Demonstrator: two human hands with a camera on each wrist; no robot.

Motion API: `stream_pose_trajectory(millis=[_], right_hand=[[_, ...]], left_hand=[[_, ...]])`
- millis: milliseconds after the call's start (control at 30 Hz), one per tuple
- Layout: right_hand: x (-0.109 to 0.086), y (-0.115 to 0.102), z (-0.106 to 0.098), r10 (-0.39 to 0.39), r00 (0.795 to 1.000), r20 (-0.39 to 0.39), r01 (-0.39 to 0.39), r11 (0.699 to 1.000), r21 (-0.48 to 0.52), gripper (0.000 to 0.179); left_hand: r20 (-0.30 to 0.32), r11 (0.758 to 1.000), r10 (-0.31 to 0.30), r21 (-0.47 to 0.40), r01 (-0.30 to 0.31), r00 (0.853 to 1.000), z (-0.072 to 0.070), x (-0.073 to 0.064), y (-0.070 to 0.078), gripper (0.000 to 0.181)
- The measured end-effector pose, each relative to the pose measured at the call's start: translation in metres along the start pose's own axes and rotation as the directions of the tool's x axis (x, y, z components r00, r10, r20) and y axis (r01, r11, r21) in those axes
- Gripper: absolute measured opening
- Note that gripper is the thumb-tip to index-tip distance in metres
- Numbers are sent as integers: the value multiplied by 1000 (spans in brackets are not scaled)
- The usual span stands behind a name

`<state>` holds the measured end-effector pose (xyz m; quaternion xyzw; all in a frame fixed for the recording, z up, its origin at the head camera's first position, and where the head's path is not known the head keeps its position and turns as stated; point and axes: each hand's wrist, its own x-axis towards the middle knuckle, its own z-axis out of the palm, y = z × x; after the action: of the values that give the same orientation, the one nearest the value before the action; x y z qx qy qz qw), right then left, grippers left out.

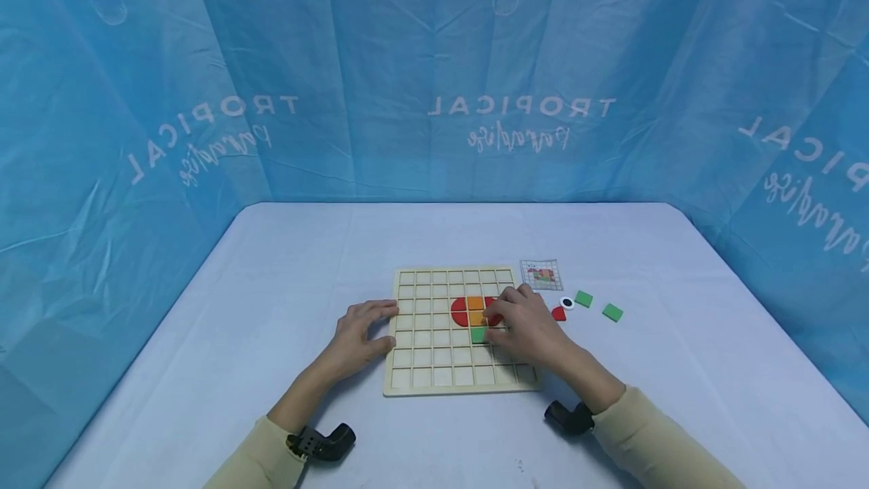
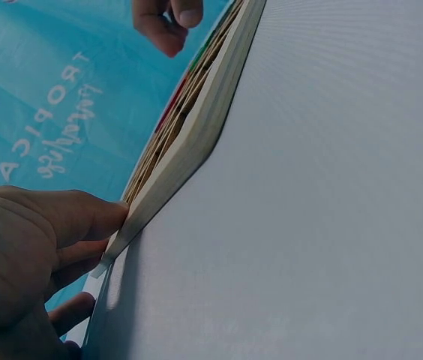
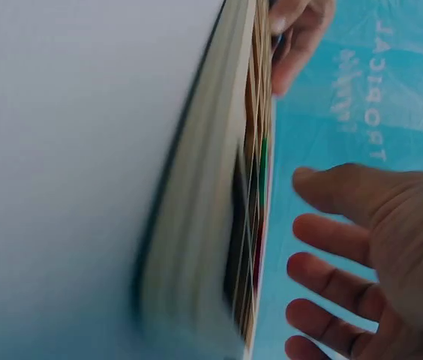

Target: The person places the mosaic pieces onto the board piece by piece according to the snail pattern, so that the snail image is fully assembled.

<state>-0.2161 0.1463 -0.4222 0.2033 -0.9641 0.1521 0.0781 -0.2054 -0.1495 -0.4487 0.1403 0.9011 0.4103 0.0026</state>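
A wooden grid board (image 1: 421, 358) lies on the white table. My left hand (image 1: 356, 339) touches its left edge, thumb and fingers set apart; the left wrist view shows the thumb tip (image 2: 114, 219) at the rim. Over the right part of the board hovers my right hand (image 1: 528, 329), partly hiding the pieces there. Its fingers (image 3: 331, 281) are spread, with nothing between them in the right wrist view. In the grid sit rounded red pieces (image 1: 459, 312), orange squares (image 1: 475, 303) and a green square (image 1: 478, 335).
Beyond the board's upper right corner lies a small printed pattern card (image 1: 541, 278). Right of the board are a red piece (image 1: 559, 314), a white-and-black eye piece (image 1: 566, 302) and two loose green squares (image 1: 612, 312). A blue curtain (image 1: 407, 59) surrounds the table's back and sides.
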Motion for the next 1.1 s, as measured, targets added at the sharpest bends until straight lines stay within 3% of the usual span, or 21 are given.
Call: stream_pose_trajectory(millis=[267,533,833,1100], right_hand=[[-8,38,-21,90,995,-49,-91,996,-9,28],[-17,70,-26,207,978,26,-207,978,-9,37],[-24,83,-25,201,978,48,-199,979,-50,38],[-42,88,-28,215,975,58,-211,975,-68,40]], left_hand=[[12,1000,0,2,0,1000,-1,1,-1,46],[16,1000,-9,2,9,1000,-1,2,-2,46],[17,1000,-5,7,4,1000,-1,1,-1,46],[16,1000,1,11,-1,1000,-1,1,-2,47]])
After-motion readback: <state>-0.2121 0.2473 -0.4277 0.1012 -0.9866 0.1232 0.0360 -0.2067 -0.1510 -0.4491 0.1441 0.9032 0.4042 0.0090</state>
